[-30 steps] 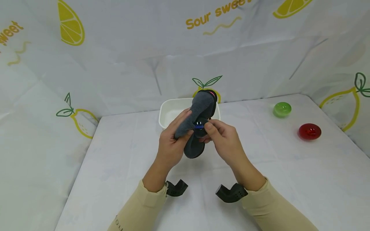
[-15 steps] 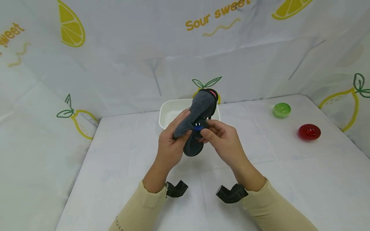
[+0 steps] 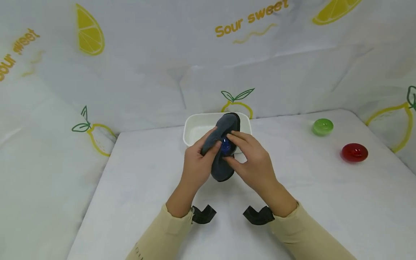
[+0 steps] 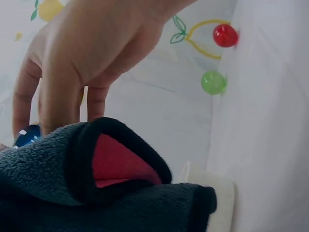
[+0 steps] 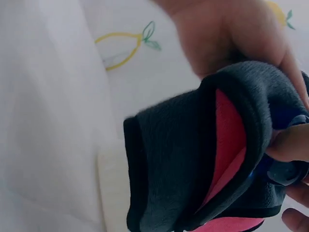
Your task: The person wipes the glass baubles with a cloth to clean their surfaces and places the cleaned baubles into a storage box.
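Observation:
In the head view my left hand (image 3: pixel 199 162) holds a folded dark grey fleece cloth (image 3: pixel 226 124), thumb in front and fingers behind. A glossy blue ball (image 3: pixel 226 146) sits against the cloth's fold. My right hand (image 3: pixel 255 164) grips this ball from the right, fingertips above and thumb below. The left wrist view shows the cloth's black edging and pink lining (image 4: pixel 123 162), with the blue ball (image 4: pixel 29 135) partly hidden at the far left. Over in the right wrist view, the cloth (image 5: pixel 174 150) covers much of the ball.
Behind the hands stands a white rectangular tub (image 3: pixel 195 126), partly covered by the cloth. On the table's right side lie a glossy green ball-like piece (image 3: pixel 323 127) and a red one (image 3: pixel 354 152). A lemon-print sheet (image 3: pixel 146 83) hangs at the back.
My right hand's fingers have spread from a pinch at the ball's edge to a grip across it. More blue shows now. The cloth's top end has dipped, and the head view has shifted slightly.

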`<action>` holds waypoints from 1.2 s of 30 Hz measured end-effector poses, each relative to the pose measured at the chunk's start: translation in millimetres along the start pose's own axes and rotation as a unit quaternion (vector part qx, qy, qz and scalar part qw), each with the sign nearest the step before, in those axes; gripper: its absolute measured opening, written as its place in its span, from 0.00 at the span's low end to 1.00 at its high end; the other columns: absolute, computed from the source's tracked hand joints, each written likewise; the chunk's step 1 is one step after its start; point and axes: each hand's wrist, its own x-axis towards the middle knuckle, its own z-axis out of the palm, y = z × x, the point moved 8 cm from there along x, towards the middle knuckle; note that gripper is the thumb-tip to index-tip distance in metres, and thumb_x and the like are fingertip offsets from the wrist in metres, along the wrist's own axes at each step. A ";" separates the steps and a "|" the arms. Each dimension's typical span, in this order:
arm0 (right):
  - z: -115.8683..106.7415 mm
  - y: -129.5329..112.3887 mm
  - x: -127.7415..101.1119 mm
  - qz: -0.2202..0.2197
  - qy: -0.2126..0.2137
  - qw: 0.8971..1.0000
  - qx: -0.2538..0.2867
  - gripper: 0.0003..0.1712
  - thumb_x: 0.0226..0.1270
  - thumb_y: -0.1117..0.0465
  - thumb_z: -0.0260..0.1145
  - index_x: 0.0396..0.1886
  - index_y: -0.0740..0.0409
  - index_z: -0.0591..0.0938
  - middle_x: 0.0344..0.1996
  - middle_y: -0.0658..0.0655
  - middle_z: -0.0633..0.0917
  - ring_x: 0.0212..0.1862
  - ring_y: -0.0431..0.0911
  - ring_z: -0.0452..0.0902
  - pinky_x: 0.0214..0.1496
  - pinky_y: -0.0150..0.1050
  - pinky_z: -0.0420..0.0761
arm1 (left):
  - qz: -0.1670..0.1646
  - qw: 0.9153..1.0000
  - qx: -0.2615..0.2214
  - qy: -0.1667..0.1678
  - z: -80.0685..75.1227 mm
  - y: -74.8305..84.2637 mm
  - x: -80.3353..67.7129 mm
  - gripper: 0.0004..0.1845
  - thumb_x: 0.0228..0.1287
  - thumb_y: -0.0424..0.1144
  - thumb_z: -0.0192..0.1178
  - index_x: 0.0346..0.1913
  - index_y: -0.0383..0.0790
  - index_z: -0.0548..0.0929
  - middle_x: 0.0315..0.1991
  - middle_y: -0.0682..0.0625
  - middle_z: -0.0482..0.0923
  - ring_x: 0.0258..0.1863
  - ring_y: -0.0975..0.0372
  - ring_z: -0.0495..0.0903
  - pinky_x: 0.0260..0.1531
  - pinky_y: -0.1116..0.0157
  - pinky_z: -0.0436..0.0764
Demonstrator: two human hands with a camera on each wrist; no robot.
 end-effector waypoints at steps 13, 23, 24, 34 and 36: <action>13.0 51.8 -13.7 0.258 -0.012 0.939 0.226 0.32 0.56 0.63 0.77 0.61 0.60 0.78 0.46 0.59 0.84 0.43 0.42 0.83 0.43 0.31 0.84 | -0.009 1.000 0.007 0.014 -1.6 1.5 10.0 0.22 0.59 0.33 0.70 0.57 0.44 0.84 0.57 0.50 0.82 0.58 0.63 0.80 0.55 0.66 0.79; 50.7 59.2 -28.6 0.421 -0.088 0.780 0.454 0.27 0.76 0.54 0.57 0.61 0.72 0.71 0.35 0.49 0.88 0.34 0.44 0.87 0.44 0.41 0.86 | 0.025 0.998 0.046 0.027 -21.2 2.0 14.2 0.15 0.60 0.30 0.68 0.50 0.40 0.88 0.47 0.47 0.87 0.50 0.61 0.85 0.53 0.65 0.82; 52.1 59.1 -28.1 0.420 -0.092 0.778 0.458 0.27 0.76 0.54 0.57 0.62 0.72 0.71 0.35 0.49 0.88 0.34 0.44 0.87 0.44 0.41 0.86 | 0.026 0.998 0.042 0.031 -25.3 2.2 15.5 0.14 0.60 0.30 0.68 0.50 0.39 0.88 0.47 0.46 0.87 0.50 0.60 0.85 0.52 0.65 0.82; 49.9 74.8 -21.2 0.432 -0.098 0.794 0.417 0.27 0.73 0.54 0.60 0.61 0.70 0.71 0.37 0.51 0.87 0.37 0.46 0.87 0.44 0.39 0.86 | 0.056 0.989 0.054 0.129 -106.3 3.6 20.7 0.16 0.58 0.32 0.70 0.51 0.41 0.88 0.47 0.44 0.86 0.45 0.62 0.87 0.47 0.66 0.84; 48.5 78.7 -18.2 0.428 -0.097 0.798 0.413 0.26 0.73 0.55 0.61 0.61 0.70 0.72 0.37 0.51 0.87 0.37 0.47 0.87 0.44 0.39 0.86 | 0.054 0.985 0.061 0.153 -127.2 0.6 18.7 0.16 0.58 0.31 0.71 0.50 0.42 0.88 0.46 0.44 0.87 0.45 0.64 0.87 0.47 0.68 0.84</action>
